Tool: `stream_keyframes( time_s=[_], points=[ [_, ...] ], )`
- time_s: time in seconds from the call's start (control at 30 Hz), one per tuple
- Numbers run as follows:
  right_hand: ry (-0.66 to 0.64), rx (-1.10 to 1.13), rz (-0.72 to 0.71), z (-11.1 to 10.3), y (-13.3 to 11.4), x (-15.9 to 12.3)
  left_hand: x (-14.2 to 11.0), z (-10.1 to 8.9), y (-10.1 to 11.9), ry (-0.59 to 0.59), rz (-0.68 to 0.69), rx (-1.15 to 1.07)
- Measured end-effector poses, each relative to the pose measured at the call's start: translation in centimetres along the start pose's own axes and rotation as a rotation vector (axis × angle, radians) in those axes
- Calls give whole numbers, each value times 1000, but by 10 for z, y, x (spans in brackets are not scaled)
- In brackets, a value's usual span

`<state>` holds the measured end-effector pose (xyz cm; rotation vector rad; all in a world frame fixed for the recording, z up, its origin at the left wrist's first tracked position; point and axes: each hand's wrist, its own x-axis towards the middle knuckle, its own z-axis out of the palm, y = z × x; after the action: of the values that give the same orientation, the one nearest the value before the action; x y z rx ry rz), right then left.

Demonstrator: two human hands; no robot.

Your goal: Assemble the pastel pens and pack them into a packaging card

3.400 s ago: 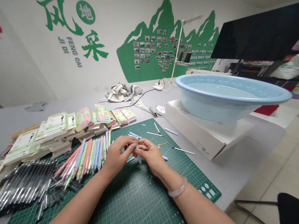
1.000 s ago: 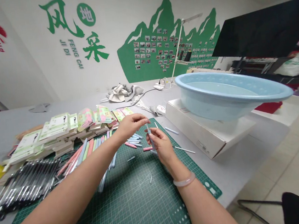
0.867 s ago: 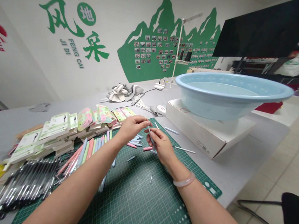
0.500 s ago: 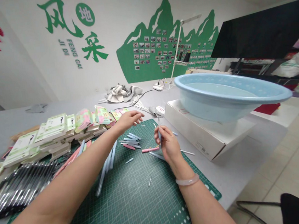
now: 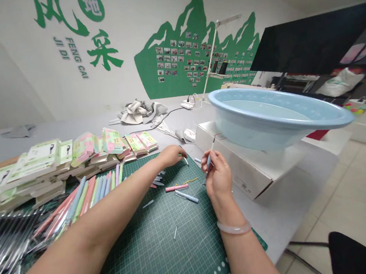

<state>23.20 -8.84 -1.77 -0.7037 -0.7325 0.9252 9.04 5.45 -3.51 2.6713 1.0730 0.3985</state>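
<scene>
Green gridded mat (image 5: 143, 254): mid-frame, a thin white rod (image 5: 186, 161) is met by nearer left hand (image 5: 172, 155), grip unclear; blue pen (image 5: 208, 161) is gripped by right hand (image 5: 219, 176).

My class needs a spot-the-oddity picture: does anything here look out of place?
The basin: it is perched on a box, its rim jutting past the box's edge, which looks precarious. Also, a yellow strand lies loose by the pink pen, unlike the pen parts around it. Nothing looks plainly spilled or broken.
</scene>
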Motion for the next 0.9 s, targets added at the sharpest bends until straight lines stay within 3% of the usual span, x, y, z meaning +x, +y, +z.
stream_keyframes(
  time_s=[0.1, 0.23, 0.47, 0.67, 0.9],
  points=[
    [36, -16, -11, -1, -1, 1, 2, 9, 4, -25, 53, 9],
    [61, -29, -4, -2, 1, 1, -5, 13, -7, -106, 78, 13],
    [53, -57, 14, -1, 5, 0, -8, -3, -14, -47, -22, 64],
    [48, -48, 16, -1, 7, -1, -4, 1, -16, 19, -178, 157],
    [45, -53, 35, 1, 6, -2, -21, -12, -44, -108, -190, 120]
  ],
)
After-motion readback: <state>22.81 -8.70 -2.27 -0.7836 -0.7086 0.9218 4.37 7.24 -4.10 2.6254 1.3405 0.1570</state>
